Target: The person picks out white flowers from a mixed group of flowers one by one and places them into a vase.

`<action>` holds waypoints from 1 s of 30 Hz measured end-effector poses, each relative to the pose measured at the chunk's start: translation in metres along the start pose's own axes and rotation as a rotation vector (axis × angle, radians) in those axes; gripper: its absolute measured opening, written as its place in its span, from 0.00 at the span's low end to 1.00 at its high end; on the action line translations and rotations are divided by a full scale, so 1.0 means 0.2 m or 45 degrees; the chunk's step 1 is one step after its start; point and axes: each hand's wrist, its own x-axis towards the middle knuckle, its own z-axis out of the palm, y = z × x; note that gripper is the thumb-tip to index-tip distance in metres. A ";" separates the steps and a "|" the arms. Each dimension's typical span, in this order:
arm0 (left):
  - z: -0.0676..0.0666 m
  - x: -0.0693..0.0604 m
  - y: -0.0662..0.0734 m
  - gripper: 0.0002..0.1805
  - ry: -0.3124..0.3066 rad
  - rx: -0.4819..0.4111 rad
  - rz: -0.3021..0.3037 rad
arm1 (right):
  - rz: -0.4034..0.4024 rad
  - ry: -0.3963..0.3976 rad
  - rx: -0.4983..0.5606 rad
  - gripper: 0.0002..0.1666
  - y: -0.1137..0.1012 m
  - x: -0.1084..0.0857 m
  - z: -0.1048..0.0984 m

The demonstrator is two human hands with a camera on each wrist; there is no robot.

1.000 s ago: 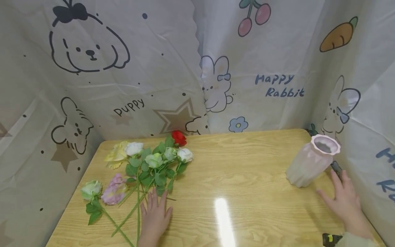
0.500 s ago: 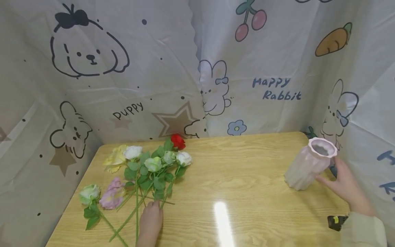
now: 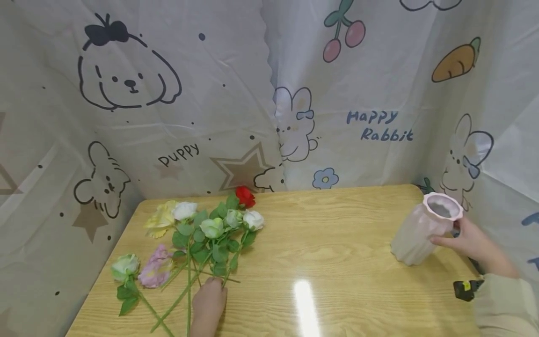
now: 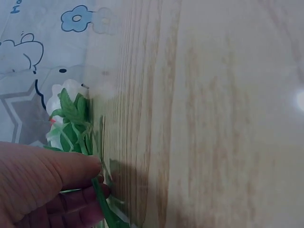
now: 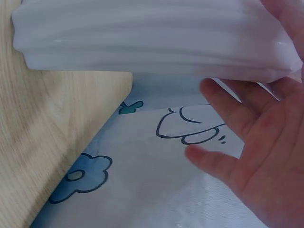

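Observation:
At the right of the table stands a pale pink ribbed vase [image 3: 414, 238] with a scalloped rim. My right hand [image 3: 477, 245] holds it near the neck, thumb on the near side and fingers behind; the right wrist view shows some fingers [image 5: 223, 102] spread beneath its side. On the left lie loose artificial flowers. My left hand [image 3: 209, 302] pinches a green stem [image 4: 100, 197] between thumb and fingers at the lower end of the bunch. Past that hand, leaves and a white rose [image 3: 253, 220] show. Its curled fingers are partly hidden in the head view.
Around the bunch lie a red rose [image 3: 245, 197], a yellow flower [image 3: 162, 219], a pink-purple flower [image 3: 156, 269] and a separate pale green rose [image 3: 125, 267]. Printed curtains [image 3: 236, 93] enclose the wooden table [image 3: 320, 243]. A black strap piece [image 3: 465, 290] sits by the right sleeve.
My left hand has gone from lying flat with spread fingers to pinching a stem. The right hand has moved from beside the vase to hold it. The vase has barely moved.

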 end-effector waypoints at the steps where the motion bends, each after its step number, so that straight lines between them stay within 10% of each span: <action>1: 0.00 0.00 0.00 0.08 -0.001 0.010 -0.008 | 0.011 -0.009 0.002 0.46 0.00 0.00 -0.01; 30: -0.09 -0.01 0.08 0.05 0.092 -0.012 0.005 | 0.074 -0.163 0.004 0.39 -0.05 0.05 -0.08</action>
